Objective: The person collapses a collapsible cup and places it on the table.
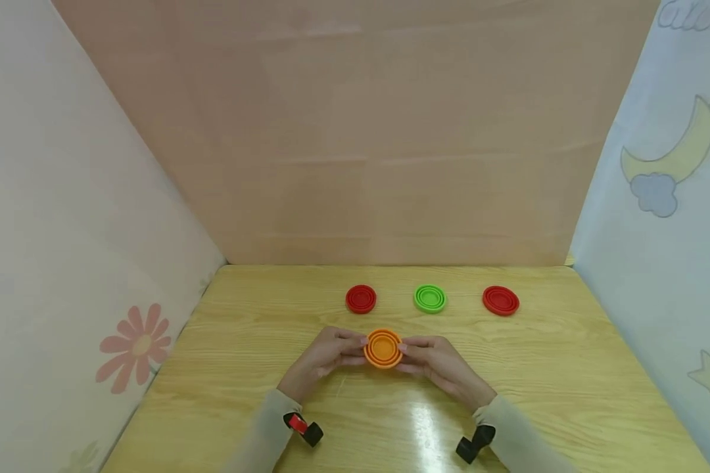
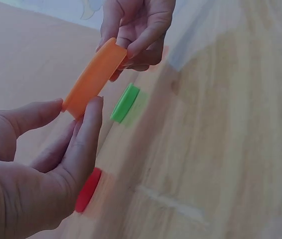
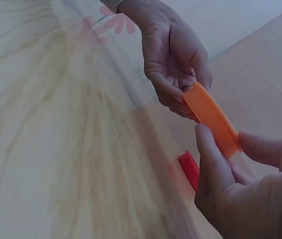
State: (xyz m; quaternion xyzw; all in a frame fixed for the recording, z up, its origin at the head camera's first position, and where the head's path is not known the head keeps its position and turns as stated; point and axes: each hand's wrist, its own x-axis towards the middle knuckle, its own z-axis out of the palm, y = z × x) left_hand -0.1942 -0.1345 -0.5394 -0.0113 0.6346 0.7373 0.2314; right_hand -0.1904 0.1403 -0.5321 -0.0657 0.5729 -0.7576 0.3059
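An orange collapsible cup (image 1: 383, 349), folded flat into concentric rings, is held up between both hands above the table. My left hand (image 1: 330, 355) pinches its left edge between thumb and fingers. On the opposite edge, my right hand (image 1: 440, 365) pinches it the same way. The wrist views show the orange cup (image 2: 95, 78) from its side as a thin disc with a raised rim. Beyond the hands a red collapsed cup (image 1: 361, 299), a green one (image 1: 430, 299) and another red one (image 1: 501, 300) lie flat in a row.
The light wooden table (image 1: 260, 309) meets a tan backdrop (image 1: 390, 144) at its far edge. White walls stand at both sides, with a flower picture (image 1: 135, 347) on the left and a moon picture (image 1: 674, 154) on the right. Each wrist wears a black strap.
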